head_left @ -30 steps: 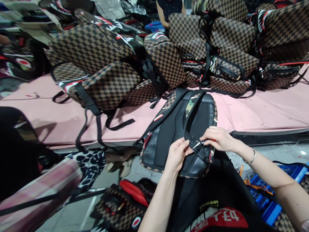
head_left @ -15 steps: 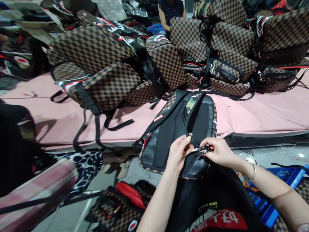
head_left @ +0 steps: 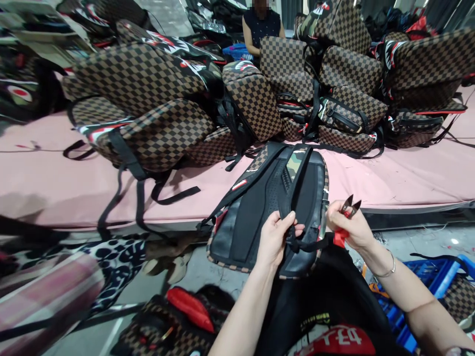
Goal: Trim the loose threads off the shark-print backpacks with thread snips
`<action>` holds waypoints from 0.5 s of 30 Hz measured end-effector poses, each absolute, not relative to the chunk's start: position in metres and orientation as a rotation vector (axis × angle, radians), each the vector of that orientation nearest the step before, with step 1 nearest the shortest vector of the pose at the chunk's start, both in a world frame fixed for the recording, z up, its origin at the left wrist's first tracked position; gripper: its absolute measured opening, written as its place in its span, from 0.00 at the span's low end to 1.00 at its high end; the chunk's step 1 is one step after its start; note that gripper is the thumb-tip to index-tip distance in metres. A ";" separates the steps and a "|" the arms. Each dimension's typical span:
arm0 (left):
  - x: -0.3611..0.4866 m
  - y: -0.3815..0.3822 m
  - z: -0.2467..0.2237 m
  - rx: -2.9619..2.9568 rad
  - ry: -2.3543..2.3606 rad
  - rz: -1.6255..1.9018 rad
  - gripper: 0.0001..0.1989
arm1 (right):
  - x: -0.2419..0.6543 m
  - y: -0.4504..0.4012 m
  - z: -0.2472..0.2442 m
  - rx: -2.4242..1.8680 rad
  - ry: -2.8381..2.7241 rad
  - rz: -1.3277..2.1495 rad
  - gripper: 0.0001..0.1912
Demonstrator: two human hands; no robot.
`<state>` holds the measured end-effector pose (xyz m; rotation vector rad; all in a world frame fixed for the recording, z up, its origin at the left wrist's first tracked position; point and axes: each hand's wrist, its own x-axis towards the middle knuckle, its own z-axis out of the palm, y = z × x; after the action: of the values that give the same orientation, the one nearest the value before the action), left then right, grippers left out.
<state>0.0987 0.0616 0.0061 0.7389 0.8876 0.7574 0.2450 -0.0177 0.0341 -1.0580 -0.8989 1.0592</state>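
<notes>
A checkered backpack (head_left: 247, 232) lies back side up, its black padded panel and shoulder straps showing, at the edge of the pink-covered table. My left hand (head_left: 275, 236) is closed around the lower part of a shoulder strap (head_left: 297, 170) with camouflage trim, near its buckle. To the right of the backpack, my right hand (head_left: 352, 228) grips a pair of thread snips (head_left: 351, 204), their two dark blades apart and pointing up and away. Red shows below the fingers of that hand. A black webbing strap (head_left: 313, 244) stretches from the buckle area toward it.
Checkered backpacks (head_left: 170, 133) are piled along the pink table cover (head_left: 33, 178). Another person (head_left: 261, 27) is behind the pile. Below right sits a blue plastic crate (head_left: 426, 291). More checkered bags with a red piece (head_left: 191, 309) lie at lower left.
My right hand has moved right and up with the snips, away from the strap, and the blades now point upward. My left hand still holds the strap. The view has shifted slightly.
</notes>
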 end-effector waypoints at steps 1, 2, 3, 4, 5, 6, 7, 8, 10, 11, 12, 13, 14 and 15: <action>0.098 0.061 0.006 0.735 0.877 0.756 0.19 | 0.247 -0.018 0.034 -1.029 -0.840 1.092 0.14; 0.096 0.061 0.006 0.727 0.866 0.752 0.20 | 0.248 -0.018 0.032 -1.009 -0.792 1.125 0.15; 0.095 0.061 0.006 0.717 0.854 0.746 0.20 | 0.249 -0.018 0.029 -0.999 -0.757 1.157 0.15; 0.094 0.060 0.007 0.705 0.843 0.739 0.19 | 0.248 -0.019 0.026 -0.996 -0.735 1.183 0.15; 0.092 0.060 0.008 0.692 0.832 0.731 0.18 | 0.248 -0.021 0.022 -0.999 -0.726 1.204 0.15; 0.091 0.060 0.009 0.680 0.819 0.722 0.17 | 0.248 -0.023 0.018 -1.006 -0.725 1.219 0.15; 0.090 0.059 0.010 0.669 0.805 0.715 0.16 | 0.248 -0.024 0.015 -1.018 -0.723 1.221 0.15; 0.088 0.059 0.011 0.659 0.792 0.712 0.15 | 0.249 -0.026 0.012 -1.033 -0.721 1.206 0.16; 0.084 0.059 0.011 0.642 0.773 0.712 0.14 | 0.254 -0.029 0.008 -1.098 -0.733 1.124 0.16; 0.082 0.060 0.010 0.635 0.767 0.714 0.13 | 0.256 -0.031 0.006 -1.156 -0.758 1.061 0.16; 0.080 0.060 0.010 0.626 0.764 0.720 0.13 | 0.259 -0.032 0.004 -1.229 -0.802 0.987 0.14; 0.078 0.061 0.009 0.617 0.762 0.731 0.13 | 0.261 -0.033 0.001 -1.309 -0.866 0.916 0.12; 0.076 0.061 0.008 0.606 0.759 0.746 0.13 | 0.263 -0.034 -0.002 -1.389 -0.944 0.862 0.09; 0.075 0.061 0.008 0.596 0.756 0.762 0.13 | 0.263 -0.036 -0.007 -1.459 -1.040 0.835 0.08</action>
<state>0.0754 0.0614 0.0077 0.5958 0.7557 0.7619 0.2629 -0.0361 -0.0068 -1.4594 -1.0401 0.8351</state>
